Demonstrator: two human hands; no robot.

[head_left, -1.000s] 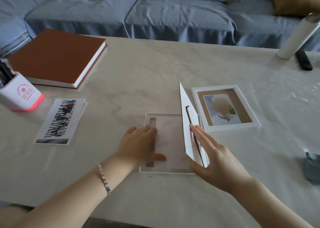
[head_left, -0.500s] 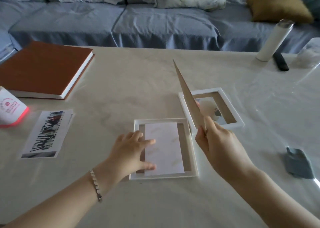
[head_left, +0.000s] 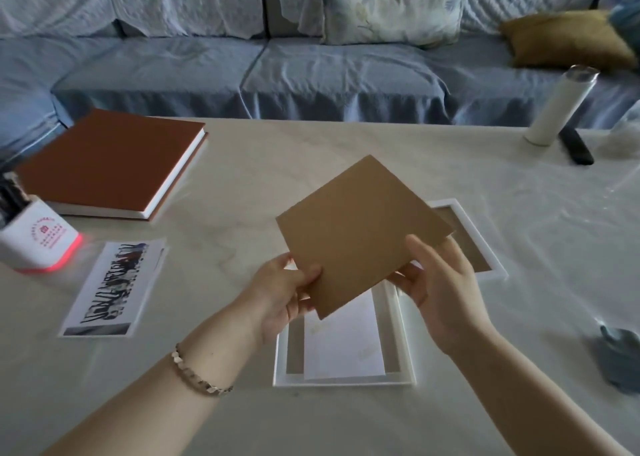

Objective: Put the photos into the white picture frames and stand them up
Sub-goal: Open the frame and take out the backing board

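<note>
Two hands are clamped on one brown backing board (head_left: 360, 234): the left hand (head_left: 280, 293) pinches its lower left edge, thumb on top, and the right hand (head_left: 440, 289) grips its right edge, so the board is held tilted in the air above the near white frame (head_left: 282, 362). That frame lies face down on the table (head_left: 242, 178), with a white sheet (head_left: 343, 341), probably a photo seen from its back, resting inside the opening. To do this step well, the board should be turned square to the frame, lowered flat, and seated inside the rim so the sheet is not pushed askew; the sheet's lower edge seems to overlap the rim slightly and may need to be nudged first, though blur makes this uncertain. A second white frame (head_left: 485, 247) lies just beyond, partly hidden behind the board and the right hand. One more printed photo (head_left: 110, 289) waits flat to the left, well apart, near a white pen holder (head_left: 38, 241). Neither frame is stood up yet.
</note>
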